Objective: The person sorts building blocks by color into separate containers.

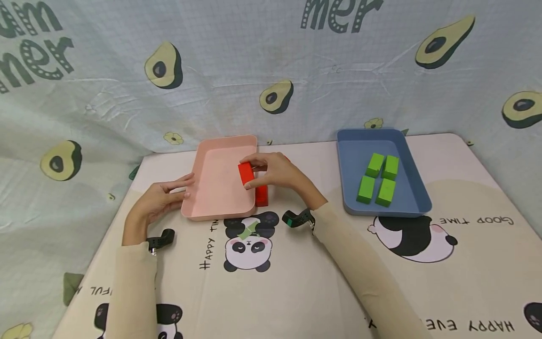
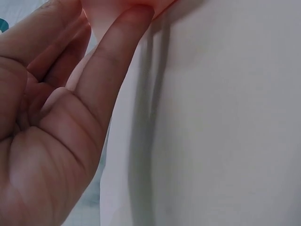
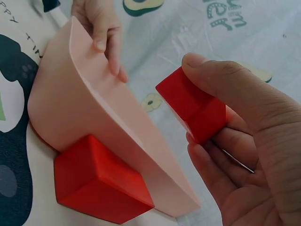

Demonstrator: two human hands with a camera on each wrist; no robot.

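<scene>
In the head view my right hand (image 1: 277, 170) pinches a red block (image 1: 246, 173) between thumb and fingers, above the right side of the pink tray (image 1: 216, 181). The right wrist view shows this block (image 3: 195, 106) raised above the tray's rim. A second red block (image 3: 101, 181) sits on the table against the tray's outer right wall. My left hand (image 1: 163, 200) rests at the tray's left edge, its fingers mostly straight and touching the rim. The left wrist view shows its thumb (image 2: 110, 61) against the pink wall.
A blue tray (image 1: 412, 188) stands to the right, with several green blocks (image 1: 386, 192) inside. A small sliver of red shows behind the right hand. The panda-print cloth covers the table, and an avocado-print curtain (image 1: 228, 70) hangs behind it.
</scene>
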